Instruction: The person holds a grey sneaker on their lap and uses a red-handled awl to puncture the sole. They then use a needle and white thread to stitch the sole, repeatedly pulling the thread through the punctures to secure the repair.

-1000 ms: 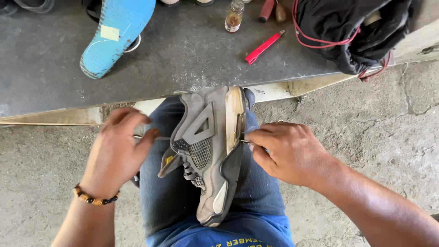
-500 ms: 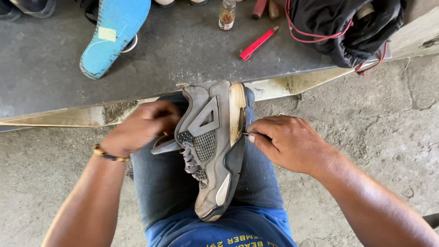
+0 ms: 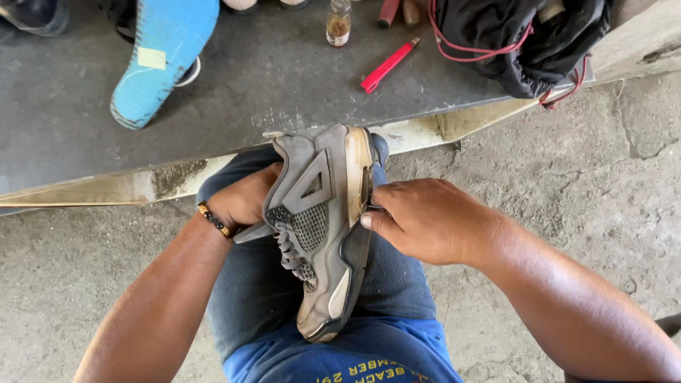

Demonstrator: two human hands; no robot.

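1. The grey high-top sneaker [image 3: 323, 227] lies on its side across the person's lap, on the jeans [image 3: 255, 298], sole edge turned towards the right hand, which seems to bring the seam within reach
2. The left hand [image 3: 245, 198] is closed around the sneaker's collar and tongue side, apparently bracing it against the thigh
3. The right hand [image 3: 425, 220] presses on the yellowed midsole, thumb and fingers pinched shut; whether they grip a small tool I cannot tell
4. The sneaker looks worn: scuffed suede, grey mesh panel, loose laces, dirty toe
5. Beyond the knees, on the dark mat [image 3: 269, 78], lie a blue shoe sole [image 3: 159, 57], a red stick-like tool [image 3: 389, 65] and a small bottle [image 3: 338, 21]
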